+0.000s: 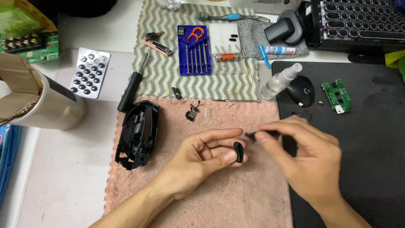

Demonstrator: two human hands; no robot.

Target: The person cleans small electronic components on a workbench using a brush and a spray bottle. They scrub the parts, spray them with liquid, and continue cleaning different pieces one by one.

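Note:
My left hand (pixel 202 158) pinches a small black oval part (pixel 238 152) between thumb and fingers, above a pink towel (pixel 219 198). My right hand (pixel 310 158) comes in from the right and grips a thin black tool (pixel 253 134), whose tip points left, close to the oval part. The tool is blurred, so I cannot tell its kind. A black, opened mouse shell (pixel 138 134) lies on the towel, left of my left hand.
A small black piece (pixel 192 114) sits on the towel. Behind are a screwdriver (pixel 131 86), a blue precision screwdriver set (pixel 194 50), a spray bottle (pixel 279 81), a black mouse cover (pixel 301 91) and a green circuit board (pixel 337 96) on a black mat. A white cylinder (pixel 46 101) stands left.

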